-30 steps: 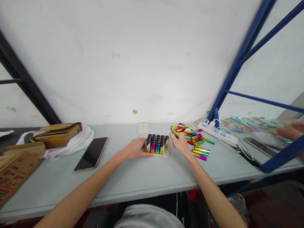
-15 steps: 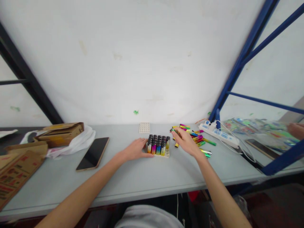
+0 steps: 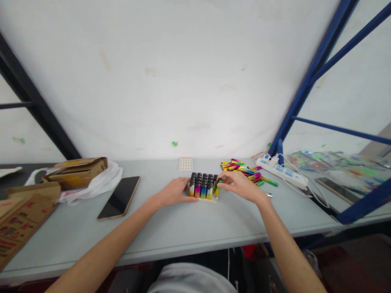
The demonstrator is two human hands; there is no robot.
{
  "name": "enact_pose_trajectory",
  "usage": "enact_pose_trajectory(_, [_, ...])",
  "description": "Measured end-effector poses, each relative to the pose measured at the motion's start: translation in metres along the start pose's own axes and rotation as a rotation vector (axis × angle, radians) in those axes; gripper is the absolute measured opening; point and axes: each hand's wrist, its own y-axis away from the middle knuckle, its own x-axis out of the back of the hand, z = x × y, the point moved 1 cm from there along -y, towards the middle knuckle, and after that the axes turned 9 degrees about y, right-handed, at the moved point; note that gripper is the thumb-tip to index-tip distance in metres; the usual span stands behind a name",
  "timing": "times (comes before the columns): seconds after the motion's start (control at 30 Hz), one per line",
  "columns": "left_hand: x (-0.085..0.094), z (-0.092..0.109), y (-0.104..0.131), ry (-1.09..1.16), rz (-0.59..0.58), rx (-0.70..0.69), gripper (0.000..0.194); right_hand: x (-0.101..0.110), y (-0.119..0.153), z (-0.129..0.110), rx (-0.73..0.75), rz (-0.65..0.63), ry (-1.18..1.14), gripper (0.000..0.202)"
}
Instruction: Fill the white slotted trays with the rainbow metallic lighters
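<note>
The left hand [image 3: 172, 192] is bracing the left end of a white tray [image 3: 214, 199], thumb and fingers spread; black-topped lighters [image 3: 200, 188] are standing upright there in tight rows on the counter [image 3: 171, 228]. The right hand [image 3: 240, 185] is pinching a yellow-green lighter [image 3: 217, 190] at the tray's right end. Crooked seating might be tipping neighbours; slick-looking sides might be slipping. Glossy, slender loose lighters [image 3: 252, 174] are lying heaped beyond.

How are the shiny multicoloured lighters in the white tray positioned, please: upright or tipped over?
Upright: the shiny multicoloured lighters stand in rows in the white tray, their black tops facing up.
</note>
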Motion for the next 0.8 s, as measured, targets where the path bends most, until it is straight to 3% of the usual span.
enact_pose_trajectory(0.5, [-0.0001,0.0017,-0.0008,-0.001,-0.006,0.004,0.059,-0.0051,-0.0033,0.0036,0.001,0.078,-0.005,0.014])
enact_pose_trajectory(0.8, [0.0013,0.0034,-0.0005,0.01,-0.012,0.007,0.06,-0.0053,-0.002,0.0021,-0.05,0.049,-0.018,0.02])
